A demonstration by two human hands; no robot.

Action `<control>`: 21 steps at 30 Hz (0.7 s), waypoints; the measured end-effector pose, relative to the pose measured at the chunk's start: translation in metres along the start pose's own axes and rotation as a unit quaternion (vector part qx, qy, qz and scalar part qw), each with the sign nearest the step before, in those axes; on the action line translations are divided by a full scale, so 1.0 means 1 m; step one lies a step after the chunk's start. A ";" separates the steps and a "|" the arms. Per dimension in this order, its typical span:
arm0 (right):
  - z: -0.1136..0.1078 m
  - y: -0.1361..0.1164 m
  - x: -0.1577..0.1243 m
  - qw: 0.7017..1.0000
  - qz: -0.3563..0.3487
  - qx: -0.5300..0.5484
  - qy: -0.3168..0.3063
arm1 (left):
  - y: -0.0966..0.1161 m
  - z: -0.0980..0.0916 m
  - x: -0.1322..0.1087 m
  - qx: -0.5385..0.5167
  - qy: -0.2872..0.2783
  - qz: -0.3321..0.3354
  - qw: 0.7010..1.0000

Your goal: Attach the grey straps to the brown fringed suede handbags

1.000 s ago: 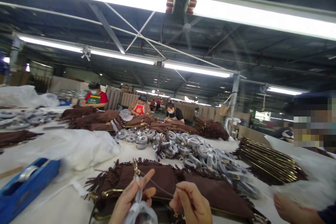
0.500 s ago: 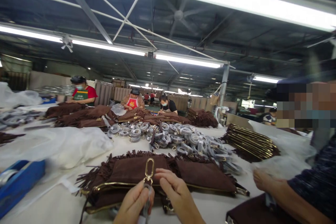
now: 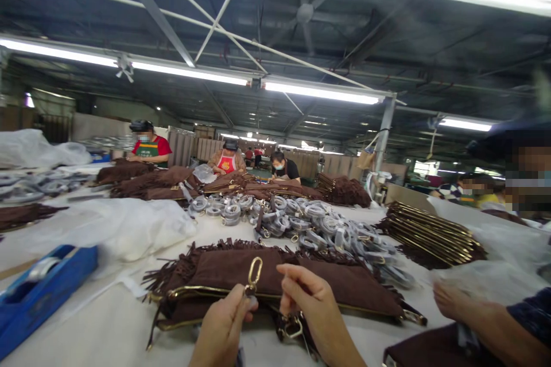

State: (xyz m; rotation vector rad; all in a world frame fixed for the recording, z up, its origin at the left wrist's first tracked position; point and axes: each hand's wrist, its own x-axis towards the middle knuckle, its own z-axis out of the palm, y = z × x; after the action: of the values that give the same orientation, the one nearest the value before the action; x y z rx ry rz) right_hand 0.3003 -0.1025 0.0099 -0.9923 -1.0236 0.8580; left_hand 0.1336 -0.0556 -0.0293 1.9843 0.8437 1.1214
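A brown suede bag (image 3: 284, 287) with fringe and a gold rim lies on the white table (image 3: 99, 332) in front of me. My left hand (image 3: 224, 327) is closed, pinching the base of a gold oval clasp (image 3: 255, 272) that stands upright above the bag. My right hand (image 3: 307, 304) is beside it with fingers curled, thumb and forefinger near a gold ring (image 3: 293, 327) hanging at the bag's rim. Whether it grips anything is unclear.
A blue tape dispenser (image 3: 41, 287) sits at the left by a white plastic bag (image 3: 116, 229). Wrapped straps (image 3: 310, 229) are heaped behind, with a stack of bags (image 3: 430, 235) at the right. Another person's hand (image 3: 456, 304) works at the right; several workers sit far back.
The plastic-wrapped clasp my left hand held a second ago is now bare and upright. The camera has shifted a little; my right hand stays close to the clasp.
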 end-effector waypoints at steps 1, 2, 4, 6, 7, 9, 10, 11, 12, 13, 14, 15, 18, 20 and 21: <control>0.000 -0.002 -0.004 1.000 -0.003 -0.027 -0.013 | -0.001 0.001 0.000 0.043 0.003 -0.008 0.999; 0.002 -0.003 -0.009 0.998 -0.004 -0.051 -0.022 | -0.002 0.002 0.000 0.082 0.010 -0.012 0.997; 0.007 -0.005 -0.018 0.995 0.003 -0.097 -0.023 | -0.003 0.005 0.000 0.133 0.034 -0.009 0.991; 0.013 -0.004 -0.023 0.990 0.012 -0.137 -0.023 | -0.003 0.009 -0.001 0.151 0.059 0.000 0.987; 0.014 -0.004 -0.023 0.988 0.018 -0.148 -0.026 | -0.003 0.011 -0.002 0.154 0.064 0.006 0.986; 0.015 -0.002 -0.022 0.987 0.029 -0.155 -0.029 | -0.004 0.013 -0.002 0.159 0.066 0.017 0.985; 0.015 -0.001 -0.021 0.987 0.035 -0.154 -0.030 | -0.004 0.013 -0.002 0.162 0.066 0.020 0.984; 0.015 0.000 -0.020 0.987 0.043 -0.152 -0.030 | -0.004 0.013 -0.002 0.165 0.065 0.021 0.984; 0.014 0.001 -0.019 0.987 0.051 -0.150 -0.031 | -0.004 0.013 -0.002 0.168 0.063 0.020 0.984; 0.014 0.002 -0.018 0.987 0.059 -0.148 -0.033 | -0.004 0.014 -0.002 0.172 0.061 0.019 0.983; 0.014 0.002 -0.017 0.986 0.066 -0.146 -0.035 | -0.004 0.014 -0.002 0.177 0.061 0.017 0.982; 0.014 0.003 -0.016 0.987 0.070 -0.141 -0.037 | -0.004 0.014 -0.002 0.181 0.061 0.016 0.981; 0.015 0.005 -0.014 0.991 0.081 -0.105 -0.034 | -0.005 0.018 -0.002 0.178 0.056 0.031 0.982; 0.014 0.008 -0.012 0.993 0.088 -0.071 -0.041 | -0.005 0.022 -0.004 0.155 0.050 0.046 0.986; 0.013 0.009 -0.011 0.993 0.092 -0.059 -0.051 | -0.005 0.023 -0.004 0.129 0.043 0.053 0.989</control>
State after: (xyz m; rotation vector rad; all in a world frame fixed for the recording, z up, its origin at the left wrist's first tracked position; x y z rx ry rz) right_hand 0.2838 -0.1063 0.0008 -1.1654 -1.0911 1.0171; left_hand 0.1512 -0.0621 -0.0435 2.2276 0.9796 1.2181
